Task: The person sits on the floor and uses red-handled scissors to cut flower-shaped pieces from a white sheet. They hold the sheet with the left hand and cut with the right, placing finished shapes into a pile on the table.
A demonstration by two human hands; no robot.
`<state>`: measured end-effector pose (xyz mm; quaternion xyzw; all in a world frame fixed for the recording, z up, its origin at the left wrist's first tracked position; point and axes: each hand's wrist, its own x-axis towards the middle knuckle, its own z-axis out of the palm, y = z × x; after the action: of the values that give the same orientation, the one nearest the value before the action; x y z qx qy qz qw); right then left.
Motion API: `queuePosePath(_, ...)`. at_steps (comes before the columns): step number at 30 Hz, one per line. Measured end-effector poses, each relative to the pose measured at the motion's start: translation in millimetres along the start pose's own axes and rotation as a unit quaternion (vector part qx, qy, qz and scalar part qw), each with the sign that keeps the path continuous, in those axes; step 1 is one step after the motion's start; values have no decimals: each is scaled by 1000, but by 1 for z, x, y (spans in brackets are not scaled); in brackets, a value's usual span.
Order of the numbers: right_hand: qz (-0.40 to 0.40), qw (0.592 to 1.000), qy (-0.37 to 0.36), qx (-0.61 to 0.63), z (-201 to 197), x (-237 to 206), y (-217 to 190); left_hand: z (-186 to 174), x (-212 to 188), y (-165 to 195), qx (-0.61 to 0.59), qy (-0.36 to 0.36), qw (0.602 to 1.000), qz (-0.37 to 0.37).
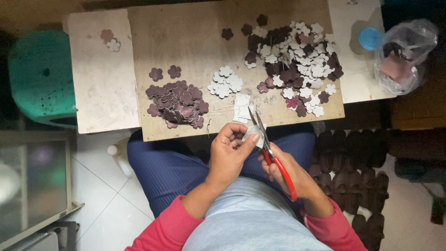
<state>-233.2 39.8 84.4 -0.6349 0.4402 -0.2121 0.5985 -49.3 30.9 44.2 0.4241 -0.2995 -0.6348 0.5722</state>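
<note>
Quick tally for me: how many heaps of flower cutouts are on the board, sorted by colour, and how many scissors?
Dark maroon flower heap: 1
White flower heap: 1
Mixed maroon and white flower heap: 1
Red-handled scissors, in the right hand: 1
Total: 4

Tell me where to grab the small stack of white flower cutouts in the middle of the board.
Pinch the white flower cutouts at the near edge, coming from the person's side with the left hand. They lie flat and overlapping, so fingertips should slide under an outer petal; the dark pile crowds their left.
</note>
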Motion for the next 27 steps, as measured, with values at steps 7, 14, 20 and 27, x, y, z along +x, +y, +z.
queuePosePath(7,-13,998,42,-47,6,-1,-7,1,2,-5,-59,-20,998,-14)
queuePosePath(14,-43,993,55,-93,6,2,-7,0,2,-4,-77,-21,996,-28)
queuePosePath(20,-37,993,57,-98,6,1,-5,-1,3,-1,-80,-18,996,-27)
queuePosePath(27,1,993,57,-100,5,0,-1,-1,4,3,-74,-6,996,-45)
